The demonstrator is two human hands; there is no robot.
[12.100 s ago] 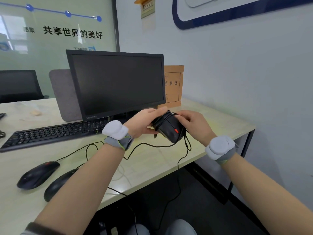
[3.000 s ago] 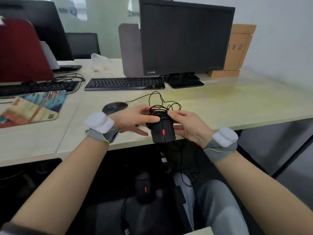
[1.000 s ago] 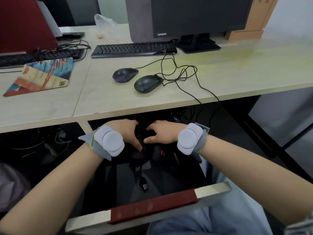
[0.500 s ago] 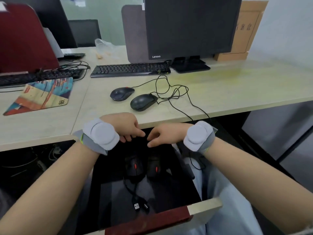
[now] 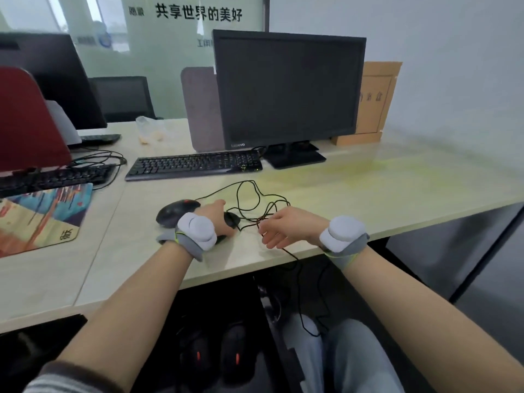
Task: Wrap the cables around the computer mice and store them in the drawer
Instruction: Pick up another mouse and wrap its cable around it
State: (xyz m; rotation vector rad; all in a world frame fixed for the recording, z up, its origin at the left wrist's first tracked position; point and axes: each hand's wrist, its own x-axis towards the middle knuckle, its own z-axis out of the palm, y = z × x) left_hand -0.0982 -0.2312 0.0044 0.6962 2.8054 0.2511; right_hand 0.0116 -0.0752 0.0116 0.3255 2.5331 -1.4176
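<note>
**Q:** Where are the mice, and where are the hands?

**A:** Two black mice lie side by side on the pale wood-grain desk [image 5: 382,194], near its front edge. The left hand [image 5: 217,219] lies over the nearer mouse [image 5: 231,219], hiding most of it. Whether the fingers are curled round it, I cannot tell. The farther mouse [image 5: 177,212] sits just to the left, touching or nearly touching that wrist, and is untouched. Two more mice [image 5: 217,358] with red wheels sit below in the dark open drawer [image 5: 158,361], already stored by the look of it.

**Q:** And the right hand?

**A:** The right hand [image 5: 283,229] hovers to the right of the covered mouse, fingers spread and relaxed, holding nothing. The tangled cables [image 5: 255,205] loop on the desk between the hands and behind them. One strand runs under this hand and hangs over the desk edge.

**Q:** So which hand does what next?

**A:** Probably the left lifts the mouse under it, whose length points away and to the right. The right is nearest the cable for winding.

**Q:** How do things feel?

**A:** The mice are smooth, rounded, matte plastic. The cables are thin, springy and knotted together, so they may snag.
</note>
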